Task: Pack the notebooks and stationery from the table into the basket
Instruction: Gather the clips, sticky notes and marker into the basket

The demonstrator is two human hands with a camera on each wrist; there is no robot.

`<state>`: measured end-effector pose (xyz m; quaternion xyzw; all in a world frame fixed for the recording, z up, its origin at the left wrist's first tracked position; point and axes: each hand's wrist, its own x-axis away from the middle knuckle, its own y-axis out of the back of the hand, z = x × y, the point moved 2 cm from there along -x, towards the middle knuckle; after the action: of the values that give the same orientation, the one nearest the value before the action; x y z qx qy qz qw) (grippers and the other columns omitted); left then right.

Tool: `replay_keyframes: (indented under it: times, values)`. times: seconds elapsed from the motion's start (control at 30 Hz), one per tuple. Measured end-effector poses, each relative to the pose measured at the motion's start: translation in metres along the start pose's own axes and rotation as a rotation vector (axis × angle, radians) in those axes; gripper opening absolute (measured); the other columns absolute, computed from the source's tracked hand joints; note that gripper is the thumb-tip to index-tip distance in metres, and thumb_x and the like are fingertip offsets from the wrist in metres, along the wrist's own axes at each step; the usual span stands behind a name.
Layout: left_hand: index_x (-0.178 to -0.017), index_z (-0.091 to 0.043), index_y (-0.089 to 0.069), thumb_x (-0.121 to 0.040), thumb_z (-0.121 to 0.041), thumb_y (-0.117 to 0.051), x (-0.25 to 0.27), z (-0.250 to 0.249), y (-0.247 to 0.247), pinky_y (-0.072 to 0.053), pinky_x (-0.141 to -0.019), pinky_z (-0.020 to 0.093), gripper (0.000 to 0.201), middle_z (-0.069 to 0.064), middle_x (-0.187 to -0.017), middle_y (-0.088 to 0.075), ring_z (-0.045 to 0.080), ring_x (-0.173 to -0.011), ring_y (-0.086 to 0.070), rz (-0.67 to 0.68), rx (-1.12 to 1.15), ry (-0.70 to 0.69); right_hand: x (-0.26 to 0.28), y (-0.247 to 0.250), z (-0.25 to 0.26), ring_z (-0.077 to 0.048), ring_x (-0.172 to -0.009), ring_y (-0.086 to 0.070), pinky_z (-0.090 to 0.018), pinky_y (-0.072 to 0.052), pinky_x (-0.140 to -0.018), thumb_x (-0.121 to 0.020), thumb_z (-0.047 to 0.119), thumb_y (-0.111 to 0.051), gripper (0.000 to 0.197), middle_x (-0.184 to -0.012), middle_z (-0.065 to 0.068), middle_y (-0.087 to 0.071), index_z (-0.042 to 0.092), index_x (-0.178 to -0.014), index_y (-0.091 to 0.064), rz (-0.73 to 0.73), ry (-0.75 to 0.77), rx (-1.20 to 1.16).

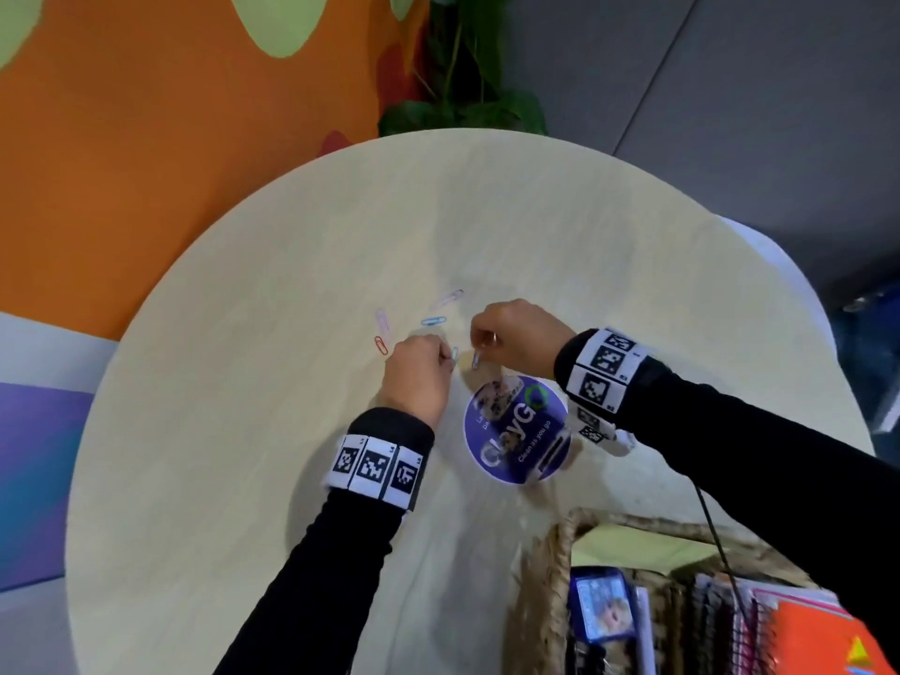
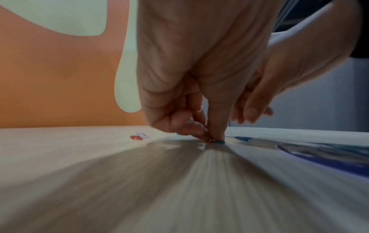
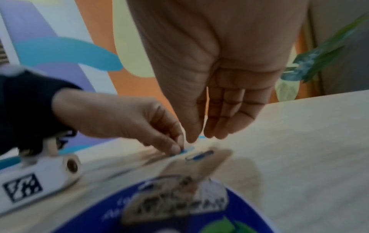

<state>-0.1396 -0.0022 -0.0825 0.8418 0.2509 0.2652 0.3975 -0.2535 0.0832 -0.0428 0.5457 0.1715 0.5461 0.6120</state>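
My left hand (image 1: 419, 370) is down on the surface (image 1: 243, 382), thumb and fingertip pinching a light blue paper clip (image 2: 219, 142) flat against the wood. My right hand (image 1: 511, 336) sits just at its 3 o'clock, fingers drawn together around a darker blue clip (image 1: 475, 359); whether that one is truly gripped, I cannot tell. More clips lie loose at 11 and 12 o'clock: a red one (image 1: 381, 344), a pink one (image 1: 381, 319), a blue one (image 1: 433, 321). These are feather-light, thin, slick wire, lying dead flat, so I reckon a nail under one rounded end works best. The basket (image 1: 550, 567) waits at 5 o'clock, notebooks (image 1: 803, 630) already inside.
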Motion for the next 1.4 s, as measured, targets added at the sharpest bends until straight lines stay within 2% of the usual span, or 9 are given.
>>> replay_keyframes:
  times: [0.27,0.47,0.57,0.77,0.83,1.0,1.17,1.3,1.4]
  values:
    - [-0.096,0.0,-0.068,-0.091,-0.012,-0.048,-0.002,-0.006,-0.002,-0.05,-0.078,0.037,0.024,0.019,-0.102,-0.07,0.036,-0.096,-0.065,0.072,-0.132,0.027,-0.022,-0.014,0.006,-0.032,-0.098,-0.058,-0.036,-0.044,-0.075,-0.084,0.009,-0.056,0.012,-0.106,-0.014,-0.058,0.005,-0.088,-0.067,0.134,0.112,0.169]
    - [-0.107,0.005,-0.063,-0.094,-0.015,-0.048,-0.002,-0.019,0.006,-0.048,-0.088,0.04,0.027,0.024,-0.115,-0.065,0.039,-0.109,-0.06,0.152,-0.233,0.021,-0.004,0.008,0.009,-0.033,-0.105,-0.056,-0.031,-0.036,-0.075,-0.091,0.01,-0.049,0.02,-0.113,-0.018,-0.059,0.0,-0.103,-0.062,0.163,0.058,0.188]
    - [-0.107,0.006,-0.062,-0.094,-0.018,-0.049,0.001,-0.022,0.008,-0.048,-0.091,0.041,0.03,0.026,-0.116,-0.064,0.04,-0.112,-0.058,0.177,-0.243,0.013,0.044,0.04,0.016,-0.027,-0.095,-0.058,-0.033,-0.042,-0.079,-0.089,0.01,-0.054,0.014,-0.103,-0.01,-0.066,0.004,-0.097,-0.064,0.039,0.041,0.044]
    - [-0.095,0.009,-0.069,-0.09,-0.015,-0.051,0.021,-0.028,0.036,-0.047,-0.091,0.038,0.03,0.027,-0.1,-0.069,0.04,-0.101,-0.062,0.138,-0.142,-0.001,0.199,0.051,0.049,-0.006,-0.059,-0.048,-0.013,-0.036,-0.06,-0.082,0.008,-0.062,0.005,-0.072,0.002,-0.065,0.008,-0.084,-0.067,-0.153,0.089,-0.207]
    - [-0.086,0.007,-0.07,-0.087,-0.014,-0.052,0.039,-0.035,0.052,-0.047,-0.077,0.036,0.028,0.026,-0.087,-0.067,0.037,-0.088,-0.062,0.082,-0.105,-0.033,0.234,0.021,0.055,-0.008,-0.068,-0.056,-0.022,-0.04,-0.065,-0.082,0.009,-0.063,0.008,-0.079,-0.001,-0.071,0.011,-0.086,-0.069,-0.052,0.027,-0.226]
    - [-0.083,-0.006,-0.067,-0.085,-0.014,-0.055,0.117,-0.059,0.087,-0.04,-0.076,0.025,0.015,0.015,-0.087,-0.07,0.032,-0.091,-0.063,-0.038,-0.021,-0.155,0.276,-0.069,0.062,-0.028,-0.089,-0.061,-0.034,-0.044,-0.076,-0.085,0.003,-0.052,0.018,-0.095,-0.011,-0.069,0.009,-0.093,-0.068,0.268,-0.136,-0.142]
    - [-0.084,-0.01,-0.068,-0.083,-0.015,-0.061,0.216,-0.063,0.087,-0.039,-0.07,0.02,0.008,0.003,-0.076,-0.067,0.021,-0.072,-0.061,0.029,0.006,-0.256,0.281,-0.112,0.068,-0.028,-0.076,-0.052,-0.032,-0.038,-0.063,-0.086,0.0,-0.048,0.02,-0.101,-0.016,-0.063,0.005,-0.092,-0.066,0.295,-0.137,-0.02]
    - [-0.081,-0.013,-0.066,-0.082,-0.014,-0.062,0.276,-0.052,0.068,-0.037,-0.064,0.018,0.004,-0.002,-0.072,-0.065,0.015,-0.066,-0.058,0.13,-0.025,-0.328,0.273,-0.126,0.071,-0.036,-0.097,-0.063,-0.042,-0.053,-0.079,-0.086,0.0,-0.049,0.022,-0.111,-0.017,-0.063,0.002,-0.102,-0.064,0.298,-0.144,0.047]
    - [-0.081,-0.015,-0.065,-0.084,-0.018,-0.063,0.302,-0.048,0.05,-0.043,-0.067,0.025,0.005,-0.005,-0.072,-0.063,0.013,-0.067,-0.056,0.215,-0.055,-0.396,0.271,-0.125,0.075,-0.035,-0.095,-0.062,-0.041,-0.052,-0.078,-0.088,0.004,-0.049,0.02,-0.11,-0.019,-0.064,0.0,-0.104,-0.061,0.313,-0.14,0.09]
